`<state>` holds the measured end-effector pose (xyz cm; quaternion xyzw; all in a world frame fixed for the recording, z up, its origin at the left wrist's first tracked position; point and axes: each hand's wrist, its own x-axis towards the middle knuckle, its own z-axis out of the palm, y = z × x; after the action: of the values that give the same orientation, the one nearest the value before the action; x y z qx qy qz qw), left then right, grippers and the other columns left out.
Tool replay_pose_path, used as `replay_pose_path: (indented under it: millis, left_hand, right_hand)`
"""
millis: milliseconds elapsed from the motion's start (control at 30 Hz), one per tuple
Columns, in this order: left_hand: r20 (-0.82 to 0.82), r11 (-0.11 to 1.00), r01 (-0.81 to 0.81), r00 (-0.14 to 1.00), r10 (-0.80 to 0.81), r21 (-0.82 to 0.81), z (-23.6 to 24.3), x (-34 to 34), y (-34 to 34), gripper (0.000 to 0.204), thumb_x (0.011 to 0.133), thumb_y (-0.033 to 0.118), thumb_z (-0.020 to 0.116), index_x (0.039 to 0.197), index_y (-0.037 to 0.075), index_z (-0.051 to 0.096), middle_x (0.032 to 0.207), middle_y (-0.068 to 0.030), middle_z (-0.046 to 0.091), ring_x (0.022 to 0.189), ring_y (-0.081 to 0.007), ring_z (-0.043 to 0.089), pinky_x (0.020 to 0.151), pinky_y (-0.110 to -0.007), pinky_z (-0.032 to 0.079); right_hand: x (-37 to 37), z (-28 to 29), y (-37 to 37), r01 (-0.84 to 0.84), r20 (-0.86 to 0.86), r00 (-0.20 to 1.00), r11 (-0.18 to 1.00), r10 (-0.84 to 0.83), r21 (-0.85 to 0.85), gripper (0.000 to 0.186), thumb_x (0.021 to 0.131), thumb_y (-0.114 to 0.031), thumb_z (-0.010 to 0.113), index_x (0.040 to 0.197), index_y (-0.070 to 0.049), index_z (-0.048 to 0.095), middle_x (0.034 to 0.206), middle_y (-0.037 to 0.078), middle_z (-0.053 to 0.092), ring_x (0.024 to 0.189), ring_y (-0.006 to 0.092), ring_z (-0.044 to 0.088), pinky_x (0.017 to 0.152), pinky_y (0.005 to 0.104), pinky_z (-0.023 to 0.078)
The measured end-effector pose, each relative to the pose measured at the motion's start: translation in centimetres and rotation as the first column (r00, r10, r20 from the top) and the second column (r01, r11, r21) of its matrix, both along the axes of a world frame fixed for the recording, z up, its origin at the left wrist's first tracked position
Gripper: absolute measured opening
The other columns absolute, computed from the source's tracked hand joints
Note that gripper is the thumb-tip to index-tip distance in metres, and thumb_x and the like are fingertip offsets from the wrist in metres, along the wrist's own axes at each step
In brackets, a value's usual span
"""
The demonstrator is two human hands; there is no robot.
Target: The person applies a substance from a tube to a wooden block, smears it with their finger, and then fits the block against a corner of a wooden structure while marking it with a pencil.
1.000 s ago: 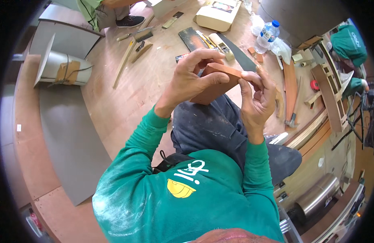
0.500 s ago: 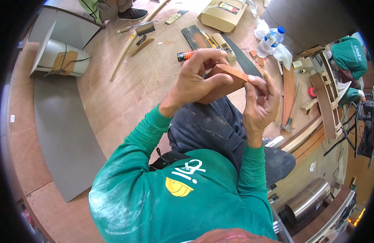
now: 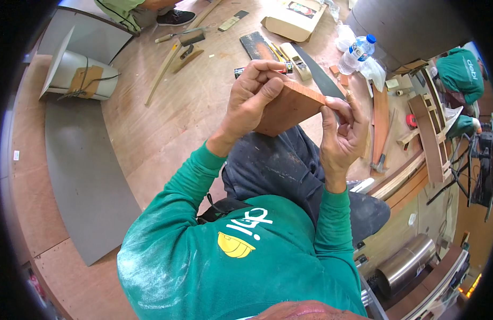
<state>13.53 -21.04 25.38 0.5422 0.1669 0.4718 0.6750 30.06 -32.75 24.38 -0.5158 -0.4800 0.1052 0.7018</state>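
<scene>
A short reddish-brown wooden board (image 3: 289,111) is held up above my dark-trousered legs, with its cut end turned upward. My left hand (image 3: 253,95) is closed on its left side, thumb near the upper edge. At the right corner, my right hand (image 3: 343,125) pinches the board between thumb and fingers. Just beyond my hands lie a wooden hand plane (image 3: 296,61), a dark flat board (image 3: 257,46) with yellow tools beside it, and a long grey saw blade (image 3: 317,72). A dark cylinder with a bright label is partly hidden behind my left hand.
A water bottle (image 3: 357,54) stands at the back right near a cardboard box (image 3: 293,21). A hammer (image 3: 380,164) and wooden strips lie to my right. Another plane (image 3: 187,58) and a trowel (image 3: 192,37) are far left. Two other people appear at the far edges.
My left hand has shifted slightly left, its thumb drawing back along the board. The board has tilted, so more of its broad face shows. My right hand stays nearly still.
</scene>
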Motion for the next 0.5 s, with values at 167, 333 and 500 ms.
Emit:
replay_pose_path:
  millis: [167,333,500]
  left_hand:
    - [0.032,0.991,0.056,0.998,-0.052,-0.122,-0.2,-0.7,-0.3,0.035,0.109,0.013,0.063,0.140,0.000,0.054,0.115,-0.0053,0.067,0.105,-0.0097,0.063,0.095,-0.024,0.051]
    - [0.044,0.998,-0.009,0.999,0.011,-0.055,0.3,0.0,-1.1,0.040,0.105,0.010,0.070,0.140,0.001,0.054,0.114,-0.0055,0.066,0.107,-0.0101,0.062,0.095,-0.024,0.050]
    - [0.093,0.999,-0.029,0.995,0.031,-0.025,-0.4,0.3,-1.2,0.041,0.103,0.010,0.072,0.138,0.002,0.053,0.112,-0.0061,0.067,0.107,-0.0107,0.064,0.096,-0.025,0.050]
  right_hand:
    - [0.1,0.0,-0.1,-0.005,0.003,1.000,1.000,0.005,-0.004,0.056,0.096,0.006,0.075,0.146,0.002,0.050,0.117,0.014,0.072,0.110,0.0182,0.071,0.103,0.0338,0.054]
    - [0.1,-0.1,-0.4,0.001,0.007,1.000,1.000,-0.001,-0.008,0.057,0.095,0.007,0.075,0.146,0.002,0.050,0.119,0.014,0.071,0.111,0.0178,0.071,0.105,0.0342,0.053]
    - [-0.1,-0.2,-0.7,-0.007,-0.014,1.000,1.000,0.007,0.003,0.058,0.095,0.007,0.075,0.146,0.002,0.049,0.119,0.015,0.071,0.112,0.0173,0.071,0.108,0.0364,0.052]
